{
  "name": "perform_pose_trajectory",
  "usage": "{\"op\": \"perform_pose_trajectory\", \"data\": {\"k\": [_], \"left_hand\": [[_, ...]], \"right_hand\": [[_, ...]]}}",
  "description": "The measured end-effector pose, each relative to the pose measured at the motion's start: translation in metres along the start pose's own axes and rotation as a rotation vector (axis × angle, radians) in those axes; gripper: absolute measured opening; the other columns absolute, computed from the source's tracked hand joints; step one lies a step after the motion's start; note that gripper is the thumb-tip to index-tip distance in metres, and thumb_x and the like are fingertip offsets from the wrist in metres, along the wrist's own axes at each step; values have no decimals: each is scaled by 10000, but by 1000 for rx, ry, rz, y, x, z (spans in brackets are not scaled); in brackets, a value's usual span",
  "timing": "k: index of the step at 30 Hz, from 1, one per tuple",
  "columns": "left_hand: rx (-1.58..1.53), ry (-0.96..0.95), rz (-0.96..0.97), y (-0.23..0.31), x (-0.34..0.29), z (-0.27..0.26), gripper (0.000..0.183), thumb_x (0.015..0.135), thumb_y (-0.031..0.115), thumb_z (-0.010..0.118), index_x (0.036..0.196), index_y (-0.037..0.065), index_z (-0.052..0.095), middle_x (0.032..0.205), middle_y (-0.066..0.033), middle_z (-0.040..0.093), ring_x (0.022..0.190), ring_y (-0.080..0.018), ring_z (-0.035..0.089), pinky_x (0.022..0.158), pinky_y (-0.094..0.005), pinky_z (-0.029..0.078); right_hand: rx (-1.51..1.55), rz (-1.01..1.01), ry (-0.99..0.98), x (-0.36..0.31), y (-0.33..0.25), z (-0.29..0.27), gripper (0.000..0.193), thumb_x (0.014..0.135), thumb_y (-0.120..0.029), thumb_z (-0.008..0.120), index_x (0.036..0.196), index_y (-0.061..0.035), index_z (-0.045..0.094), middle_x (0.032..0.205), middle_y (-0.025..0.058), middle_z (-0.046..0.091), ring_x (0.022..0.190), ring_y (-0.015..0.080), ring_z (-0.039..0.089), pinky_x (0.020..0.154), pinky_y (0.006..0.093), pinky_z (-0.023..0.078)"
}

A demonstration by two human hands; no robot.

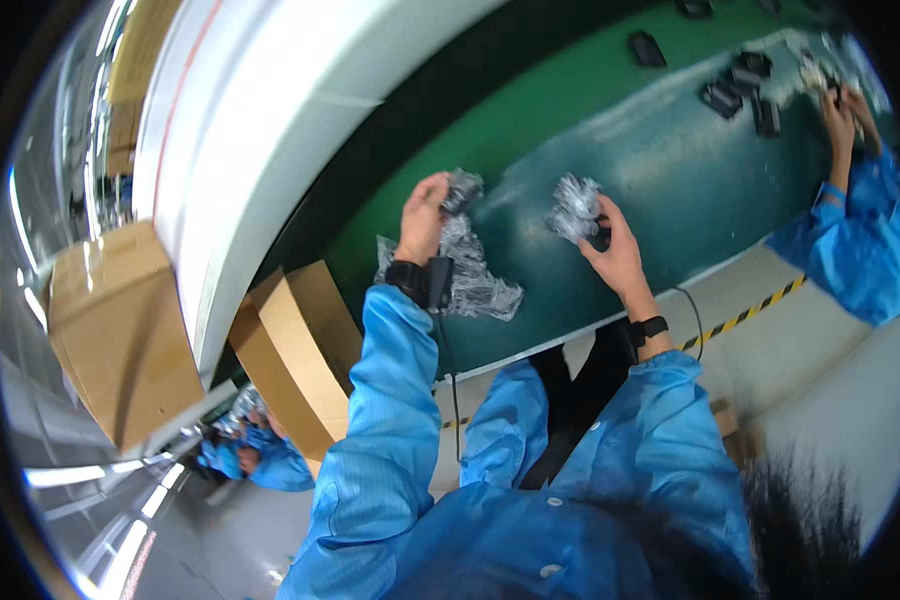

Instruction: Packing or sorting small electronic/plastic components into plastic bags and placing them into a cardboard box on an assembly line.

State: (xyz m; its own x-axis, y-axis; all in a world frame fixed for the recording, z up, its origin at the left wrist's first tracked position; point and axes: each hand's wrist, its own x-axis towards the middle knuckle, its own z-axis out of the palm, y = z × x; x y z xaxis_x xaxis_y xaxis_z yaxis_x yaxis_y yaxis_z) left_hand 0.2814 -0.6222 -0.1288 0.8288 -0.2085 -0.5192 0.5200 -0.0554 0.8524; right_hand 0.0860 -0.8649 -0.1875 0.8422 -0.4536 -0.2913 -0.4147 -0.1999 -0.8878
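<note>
My left hand [425, 218] is closed on a dark item in clear plastic wrap [461, 191], above the left part of the green work table [530, 255]. Just below that hand lies a heap of crumpled clear plastic bags [475, 272]; whatever they contain is hard to make out. To the right, my right hand [615, 250] grips a crinkled clear plastic bag [576, 207] between thumb and fingers. Something black shows at its lower end, mostly covered by the fingers. Black bands with small boxes and cables sit on both wrists.
An open cardboard box [300, 350] stands left of my left forearm, with a closed carton [120, 330] farther left. Several black plastic parts [740, 85] lie at the far right of the table. A co-worker in a blue sleeve [855, 235] handles a small part there.
</note>
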Motion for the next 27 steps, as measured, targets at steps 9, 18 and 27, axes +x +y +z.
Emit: {"op": "perform_pose_trajectory", "data": {"k": [9,18,27], "left_hand": [[834,197,385,8,90,-18,247,867,256,721,990,41,718,1167,-93,637,1131,-220,572,970,-346,434],[475,403,909,95,57,40,185,978,155,593,947,-26,616,999,-106,687,972,-188,636,916,-299,466],[1016,448,866,85,92,10,206,990,218,594,1009,14,574,841,-27,606,769,-110,548,721,-267,462]], "right_hand": [[127,-47,39,-11,1,-2,743,740,-132,766,1411,-133,445,1357,123,516,1180,300,556,954,411,477],[-388,-336,364,42,-14,24,147,792,-134,727,924,-71,721,1211,174,622,1128,329,590,928,395,474],[1367,371,18,93,-62,33,140,1021,-184,491,1094,-66,514,949,42,648,829,133,656,759,317,549]]}}
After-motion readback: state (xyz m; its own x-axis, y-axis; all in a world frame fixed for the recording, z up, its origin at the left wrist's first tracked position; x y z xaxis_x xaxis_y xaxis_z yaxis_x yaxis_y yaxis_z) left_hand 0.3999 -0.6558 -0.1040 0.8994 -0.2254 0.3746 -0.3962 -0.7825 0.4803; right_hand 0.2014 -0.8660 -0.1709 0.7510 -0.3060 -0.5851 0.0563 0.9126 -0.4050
